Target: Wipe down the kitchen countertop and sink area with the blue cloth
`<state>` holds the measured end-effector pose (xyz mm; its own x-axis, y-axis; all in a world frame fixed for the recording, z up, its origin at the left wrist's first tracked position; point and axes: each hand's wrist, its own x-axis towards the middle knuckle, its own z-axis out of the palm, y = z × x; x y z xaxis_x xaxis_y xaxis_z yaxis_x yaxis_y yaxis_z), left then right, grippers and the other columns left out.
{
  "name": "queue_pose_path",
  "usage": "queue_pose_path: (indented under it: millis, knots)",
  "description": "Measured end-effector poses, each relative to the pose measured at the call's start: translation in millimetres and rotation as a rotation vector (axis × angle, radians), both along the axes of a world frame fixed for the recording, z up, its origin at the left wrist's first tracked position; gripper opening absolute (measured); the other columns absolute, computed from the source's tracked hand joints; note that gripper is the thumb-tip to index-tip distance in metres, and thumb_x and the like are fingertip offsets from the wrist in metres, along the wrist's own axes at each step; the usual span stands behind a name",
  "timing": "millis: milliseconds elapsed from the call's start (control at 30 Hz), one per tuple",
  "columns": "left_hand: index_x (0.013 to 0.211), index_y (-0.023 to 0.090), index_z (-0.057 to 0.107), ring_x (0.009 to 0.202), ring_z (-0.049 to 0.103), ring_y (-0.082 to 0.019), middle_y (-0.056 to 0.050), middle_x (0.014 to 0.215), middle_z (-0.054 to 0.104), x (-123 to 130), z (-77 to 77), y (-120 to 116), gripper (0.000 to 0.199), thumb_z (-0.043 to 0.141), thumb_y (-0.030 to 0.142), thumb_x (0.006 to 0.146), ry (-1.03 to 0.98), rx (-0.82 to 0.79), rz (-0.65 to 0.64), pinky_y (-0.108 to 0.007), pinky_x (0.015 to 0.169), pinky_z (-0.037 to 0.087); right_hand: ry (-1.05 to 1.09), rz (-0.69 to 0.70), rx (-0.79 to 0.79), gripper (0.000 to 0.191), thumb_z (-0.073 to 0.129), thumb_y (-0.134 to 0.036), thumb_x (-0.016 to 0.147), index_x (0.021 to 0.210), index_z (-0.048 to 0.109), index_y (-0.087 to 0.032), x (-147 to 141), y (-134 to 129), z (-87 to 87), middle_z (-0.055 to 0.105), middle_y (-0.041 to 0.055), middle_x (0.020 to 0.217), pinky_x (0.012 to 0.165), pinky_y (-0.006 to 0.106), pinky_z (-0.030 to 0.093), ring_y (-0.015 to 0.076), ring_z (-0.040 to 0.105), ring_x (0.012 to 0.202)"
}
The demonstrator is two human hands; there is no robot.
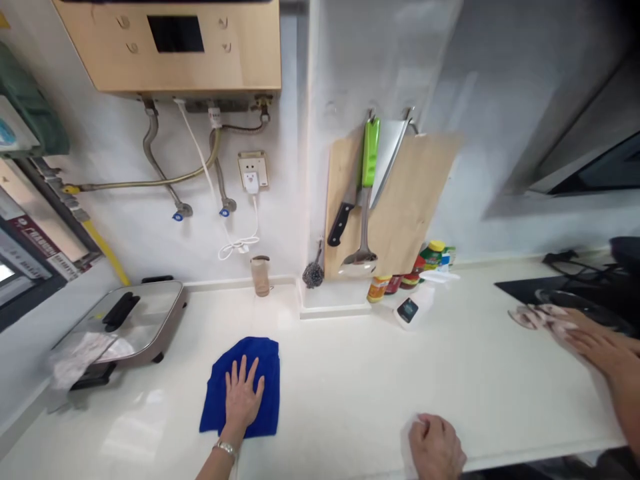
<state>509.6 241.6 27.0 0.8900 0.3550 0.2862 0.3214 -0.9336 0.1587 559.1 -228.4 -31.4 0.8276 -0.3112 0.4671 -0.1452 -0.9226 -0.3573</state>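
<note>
My left hand (243,398) lies flat on a blue cloth (267,387), fingers spread, pressing it to the white countertop (330,393). A bracelet or watch circles that wrist. Closed into a fist, my right hand (436,448) rests near the counter's front edge; nothing shows in it, and the inside of the fist is hidden. Nearest beyond it, by the wall, is a white bottle with a black label (407,310). Farther right, another person's hand (595,340) presses a patterned cloth (543,317) on the counter beside the stove.
An electric pan with a glass lid (145,313) stands at left, with a brown cup (260,275) by the wall. A cutting board (415,193), knives, a ladle (365,247) and a scrubber (313,275) hang ahead. Condiment jars (379,288) line the wall; a stove (560,293) is right.
</note>
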Motion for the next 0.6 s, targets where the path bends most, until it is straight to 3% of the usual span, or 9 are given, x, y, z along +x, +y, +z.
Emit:
queue_pose_path:
  millis: [200,333,467,600]
  knots:
    - [0.152,0.032,0.035,0.152,0.025,-0.037,-0.009,0.164,0.032,-72.8,-2.6,-18.4,0.053,0.039,0.041,0.100,0.044,0.056,-0.019,-0.063,0.120,0.031,-0.011,-0.024,0.033,0.022,0.046,-0.030,0.089,0.091,0.065,-0.020,-6.4,9.2,8.7,0.063,0.0105,0.104,0.070,0.036,0.029,0.0227,0.051,0.082]
    - [0.154,0.031,0.030,0.153,0.021,-0.037,-0.010,0.165,0.030,-100.5,-13.1,-36.3,0.057,0.039,0.038,0.099,0.041,0.116,-0.023,-0.063,0.120,0.030,0.000,-0.033,0.058,0.021,0.047,-0.030,0.089,0.091,0.066,-0.020,-4.7,10.1,6.9,0.062,0.0095,0.105,0.071,0.036,0.026,0.0219,0.050,0.084]
    - [0.156,0.030,0.027,0.154,0.015,-0.039,-0.010,0.165,0.029,-99.5,-24.6,-62.8,0.061,0.040,0.038,0.096,0.095,0.109,-0.028,-0.067,0.121,0.026,0.045,-0.010,0.076,0.020,0.047,-0.027,0.089,0.094,0.065,-0.020,-3.6,10.8,5.3,0.062,0.0085,0.106,0.072,0.037,0.026,0.0211,0.049,0.085]
    - [0.156,0.030,0.025,0.155,0.009,-0.041,-0.010,0.166,0.027,-71.8,-28.3,-91.9,0.065,0.042,0.039,0.094,0.123,0.082,-0.094,-0.068,0.121,0.025,0.084,-0.001,0.095,0.022,0.046,-0.027,0.088,0.095,0.065,-0.020,-4.3,10.7,6.6,0.062,0.0088,0.108,0.074,0.038,0.029,0.0226,0.051,0.089]
